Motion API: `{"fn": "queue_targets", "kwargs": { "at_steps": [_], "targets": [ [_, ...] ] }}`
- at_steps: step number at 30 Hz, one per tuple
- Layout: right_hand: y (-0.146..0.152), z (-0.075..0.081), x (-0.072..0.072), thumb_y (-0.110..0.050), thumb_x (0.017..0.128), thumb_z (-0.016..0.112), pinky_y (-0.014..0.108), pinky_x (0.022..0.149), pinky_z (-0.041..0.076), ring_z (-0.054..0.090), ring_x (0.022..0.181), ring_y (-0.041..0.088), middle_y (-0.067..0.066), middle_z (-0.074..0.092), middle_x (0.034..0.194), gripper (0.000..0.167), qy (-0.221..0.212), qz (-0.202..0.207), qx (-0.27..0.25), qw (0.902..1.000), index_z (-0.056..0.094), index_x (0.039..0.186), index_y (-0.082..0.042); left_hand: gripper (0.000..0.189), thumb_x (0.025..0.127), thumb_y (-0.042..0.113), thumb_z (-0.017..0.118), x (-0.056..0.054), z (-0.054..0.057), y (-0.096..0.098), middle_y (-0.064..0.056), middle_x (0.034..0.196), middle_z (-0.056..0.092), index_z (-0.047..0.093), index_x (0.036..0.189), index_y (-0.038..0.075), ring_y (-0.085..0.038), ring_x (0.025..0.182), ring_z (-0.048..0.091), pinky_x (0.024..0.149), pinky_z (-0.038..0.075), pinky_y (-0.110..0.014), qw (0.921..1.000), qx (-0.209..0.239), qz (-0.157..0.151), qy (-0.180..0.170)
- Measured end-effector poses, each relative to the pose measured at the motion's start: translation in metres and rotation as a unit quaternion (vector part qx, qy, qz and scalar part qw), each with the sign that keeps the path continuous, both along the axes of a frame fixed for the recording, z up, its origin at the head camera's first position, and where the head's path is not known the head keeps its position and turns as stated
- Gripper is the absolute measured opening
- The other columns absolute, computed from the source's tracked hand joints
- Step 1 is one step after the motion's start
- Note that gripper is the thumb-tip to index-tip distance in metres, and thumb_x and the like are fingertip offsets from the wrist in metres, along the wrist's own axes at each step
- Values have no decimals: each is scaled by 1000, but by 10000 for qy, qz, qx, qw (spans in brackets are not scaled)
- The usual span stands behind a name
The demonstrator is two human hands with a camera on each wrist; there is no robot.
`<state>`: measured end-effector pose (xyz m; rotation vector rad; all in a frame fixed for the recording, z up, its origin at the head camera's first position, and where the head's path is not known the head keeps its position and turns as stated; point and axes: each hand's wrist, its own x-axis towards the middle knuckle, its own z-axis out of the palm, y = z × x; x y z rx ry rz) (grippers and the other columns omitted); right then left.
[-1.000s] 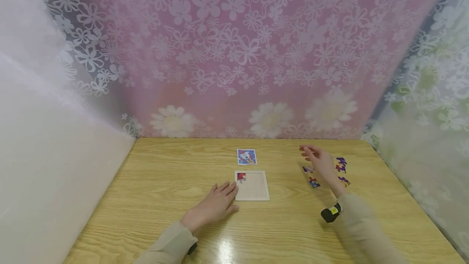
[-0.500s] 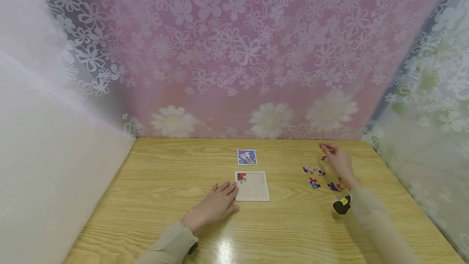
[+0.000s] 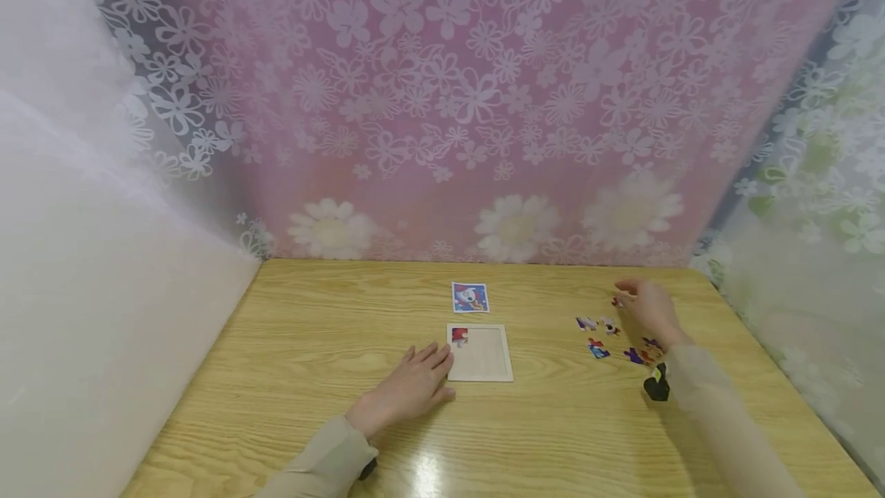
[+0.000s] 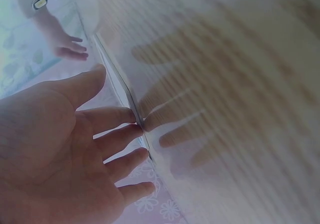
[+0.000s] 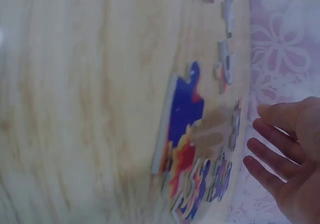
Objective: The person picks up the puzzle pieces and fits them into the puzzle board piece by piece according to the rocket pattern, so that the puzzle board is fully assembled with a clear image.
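Observation:
My left hand (image 3: 409, 389) lies with straight, slightly spread fingers. Its fingertips touch the left edge of a square white puzzle tray (image 3: 489, 360), also visible edge-on in the left wrist view. One red and white puzzle piece (image 3: 460, 336) sits in the tray's upper left corner. Over at the right, my right hand (image 3: 653, 312) hovers above loose puzzle pieces (image 3: 598, 349), its fingers loosely bent. A small dark piece (image 3: 618, 302) shows by its fingertips. In the right wrist view nothing is between the fingers of the right hand (image 5: 292, 151), and several pieces (image 5: 186, 107) lie below it.
A small picture card (image 3: 470, 297) of a white cartoon animal on blue lies behind the tray. The wooden table (image 3: 532, 429) meets a pink flowered curtain (image 3: 429, 98) at its back edge. Pale panels stand at the left and right sides.
My right hand has moved to the right and lowered slightly over the loose pieces, uncovering some nearer the tray. The left hand keeps its place at the tray's edge.

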<state>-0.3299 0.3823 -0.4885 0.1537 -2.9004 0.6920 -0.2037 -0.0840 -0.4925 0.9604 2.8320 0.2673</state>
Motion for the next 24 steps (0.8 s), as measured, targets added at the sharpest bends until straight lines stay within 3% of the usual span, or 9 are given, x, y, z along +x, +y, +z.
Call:
{"fn": "queue_targets", "kwargs": {
  "at_steps": [7, 12, 17, 24],
  "targets": [
    [3, -6, -1, -5, 98, 63, 53, 69, 57, 69, 81, 37, 32, 68, 115, 33, -207, 74, 388, 9990, 64, 128, 9, 63, 105, 44, 51, -2, -4, 1, -10, 163, 34, 42, 154, 5, -32, 151, 29, 121, 26, -58, 10000, -33, 31, 46],
    [5, -7, -3, -7, 98, 64, 58, 74, 55, 68, 88, 44, 31, 69, 112, 28, -172, 223, 718, 9970, 67, 122, 8, 63, 105, 44, 51, -3, -4, 1, -10, 163, 34, 42, 154, 5, -32, 151, 29, 121, 26, -58, 10000, -22, 70, 13],
    [5, -4, -2, -8, 96, 68, 63, 80, 53, 65, 97, 49, 32, 67, 116, 29, -186, 324, 700, 9969, 68, 121, 7, 63, 105, 44, 52, -2, -1, 1, -11, 163, 34, 42, 154, 4, -32, 152, 28, 121, 25, -58, 10000, -12, 73, -14],
    [2, -4, -2, -11, 92, 75, 60, 77, 52, 62, 89, 41, 24, 63, 102, 27, 48, 284, 491, 9984, 71, 112, 6, 64, 105, 44, 52, 0, 1, 2, -10, 163, 34, 42, 154, 5, -32, 151, 28, 121, 25, -58, 10000, -52, 80, 11]
  ]
}}
